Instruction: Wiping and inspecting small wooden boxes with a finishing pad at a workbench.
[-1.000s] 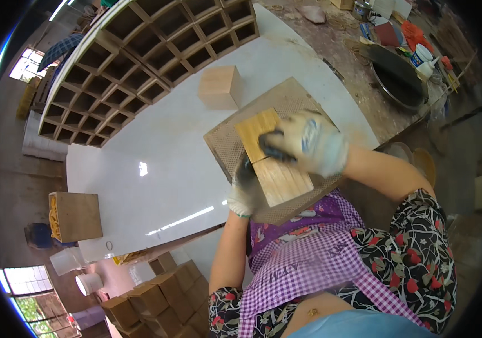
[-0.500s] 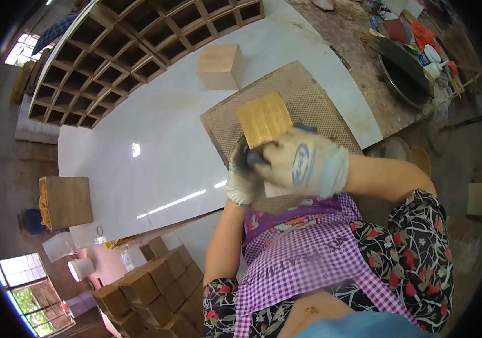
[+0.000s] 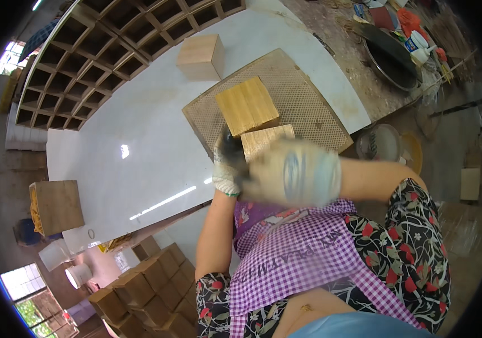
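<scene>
A yellow-stained square wooden block or box [image 3: 246,105] lies on a brown mesh-textured board [image 3: 314,107]. Just nearer to me is a second, paler wooden block [image 3: 266,140], its front part covered by my gloves. My left hand [image 3: 227,160], in a white glove with dark fingers, is closed around the left side of the paler block. Across the near side of that block passes my right hand [image 3: 289,172], also gloved. Motion smears its fingers, so their grip cannot be made out.
A pale wooden box [image 3: 200,56] stands on the white table [image 3: 134,129] behind the board. A wooden compartment rack [image 3: 97,53] fills the far left. At the left edge sits a box with yellow bands [image 3: 56,204]. Stacked wooden blocks [image 3: 151,287] are at lower left, a dark pan [image 3: 390,62] at far right.
My right hand has moved nearer to my body and slightly left, uncovering the paler block. The whole view has shifted a little.
</scene>
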{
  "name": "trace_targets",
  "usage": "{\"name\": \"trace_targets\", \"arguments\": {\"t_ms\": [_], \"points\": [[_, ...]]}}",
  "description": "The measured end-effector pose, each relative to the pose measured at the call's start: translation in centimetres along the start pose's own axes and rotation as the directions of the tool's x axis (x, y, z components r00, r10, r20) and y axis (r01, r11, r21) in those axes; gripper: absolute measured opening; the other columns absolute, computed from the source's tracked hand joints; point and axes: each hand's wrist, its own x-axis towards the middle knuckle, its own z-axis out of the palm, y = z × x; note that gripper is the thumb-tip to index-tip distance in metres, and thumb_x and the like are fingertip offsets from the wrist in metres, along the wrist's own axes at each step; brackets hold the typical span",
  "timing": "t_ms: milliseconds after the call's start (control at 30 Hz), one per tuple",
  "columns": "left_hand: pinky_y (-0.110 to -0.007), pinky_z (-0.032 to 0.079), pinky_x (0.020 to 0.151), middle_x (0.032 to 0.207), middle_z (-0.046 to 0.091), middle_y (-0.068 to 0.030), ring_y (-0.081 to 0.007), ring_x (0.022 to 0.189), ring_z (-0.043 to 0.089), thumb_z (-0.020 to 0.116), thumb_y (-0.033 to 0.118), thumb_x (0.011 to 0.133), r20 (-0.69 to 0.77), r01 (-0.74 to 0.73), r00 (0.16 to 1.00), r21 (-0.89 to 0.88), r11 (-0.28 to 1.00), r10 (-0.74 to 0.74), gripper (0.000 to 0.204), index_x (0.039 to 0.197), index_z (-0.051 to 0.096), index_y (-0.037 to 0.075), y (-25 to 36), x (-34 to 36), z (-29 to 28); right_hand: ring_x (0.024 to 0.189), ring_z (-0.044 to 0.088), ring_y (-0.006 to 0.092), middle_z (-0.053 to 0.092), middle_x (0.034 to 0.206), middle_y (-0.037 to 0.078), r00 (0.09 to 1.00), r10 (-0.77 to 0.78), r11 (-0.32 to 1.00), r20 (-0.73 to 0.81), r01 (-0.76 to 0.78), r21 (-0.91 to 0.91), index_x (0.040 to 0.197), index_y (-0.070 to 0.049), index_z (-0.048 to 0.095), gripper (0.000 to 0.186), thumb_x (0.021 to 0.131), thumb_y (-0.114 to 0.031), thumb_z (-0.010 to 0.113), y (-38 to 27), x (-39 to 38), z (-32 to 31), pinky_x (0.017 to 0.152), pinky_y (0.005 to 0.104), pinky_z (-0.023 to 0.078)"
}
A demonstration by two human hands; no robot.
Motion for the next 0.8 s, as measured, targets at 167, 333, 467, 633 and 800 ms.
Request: {"name": "trace_targets", "arguments": {"t_ms": [167, 333, 467, 633, 800], "points": [[-0.035, 0.045, 0.103, 0.131, 0.057, -0.0062, -0.0201, 0.119, 0.054, 0.055, 0.01, 0.097, -0.303, 0.218, 0.915, 0.928, 0.303, 0.267, 0.037, 0.132, 0.048, 0.005, -1.1, -0.5, 2.5, 0.079, 0.066, 0.0211, 0.063, 0.084, 0.005, 0.906, -0.22, 0.966, -0.362, 0.254, 0.047, 0.106, -0.011, 0.065, 0.026, 0.087, -0.025, 0.055, -2.7, -4.2, 3.8, 0.07, 0.0346, 0.056], [-0.042, 0.042, 0.107, 0.135, 0.055, -0.0111, -0.0266, 0.124, 0.052, 0.042, 0.032, 0.102, -0.205, 0.034, 0.979, 0.088, 0.996, -0.015, 0.043, 0.137, 0.046, 0.008, 0.0, -1.1, -0.8, 0.077, 0.061, 0.0269, 0.063, 0.088, 0.008, 0.678, 0.437, 0.896, -0.591, -0.388, 0.216, 0.116, -0.013, 0.066, 0.037, 0.085, -0.033, 0.068, 4.0, -4.4, 4.6, 0.069, 0.04, 0.048], [-0.044, 0.041, 0.107, 0.136, 0.054, -0.011, -0.0285, 0.124, 0.051, 0.043, 0.039, 0.101, -0.144, -0.037, 0.988, 0.129, 0.991, 0.056, 0.048, 0.136, 0.049, 0.008, -0.6, -1.0, -1.3, 0.077, 0.062, 0.0265, 0.063, 0.089, 0.007, 0.709, 0.382, 0.918, -0.593, -0.368, 0.151, 0.109, -0.013, 0.067, 0.032, 0.086, -0.035, 0.067, 3.0, -4.4, 6.1, 0.072, 0.0391, 0.051], [-0.043, 0.046, 0.101, 0.133, 0.057, -0.0108, -0.0283, 0.121, 0.054, 0.045, 0.037, 0.1, -0.26, -0.015, 0.964, 0.178, 0.984, 0.061, 0.045, 0.133, 0.051, 0.008, 0.1, -1.6, -1.5, 0.081, 0.064, 0.0225, 0.065, 0.09, 0.006, 0.926, 0.098, 0.989, -0.365, -0.05, 0.139, 0.107, -0.015, 0.067, 0.029, 0.085, -0.031, 0.061, -1.9, -7.4, 6.6, 0.072, 0.0349, 0.052], [-0.034, 0.053, 0.089, 0.117, 0.067, -0.0099, -0.0221, 0.106, 0.065, 0.065, 0.013, 0.09, -0.158, 0.202, 0.907, 0.977, -0.072, 0.39, 0.037, 0.124, 0.058, 0.003, -1.4, 0.7, 5.5, 0.081, 0.062, 0.0211, 0.063, 0.089, 0.006, 0.785, 0.078, 0.996, -0.614, -0.032, 0.086, 0.105, -0.015, 0.068, 0.035, 0.077, -0.034, 0.07, -1.1, -9.8, 5.0, 0.071, 0.0341, 0.05]]}}
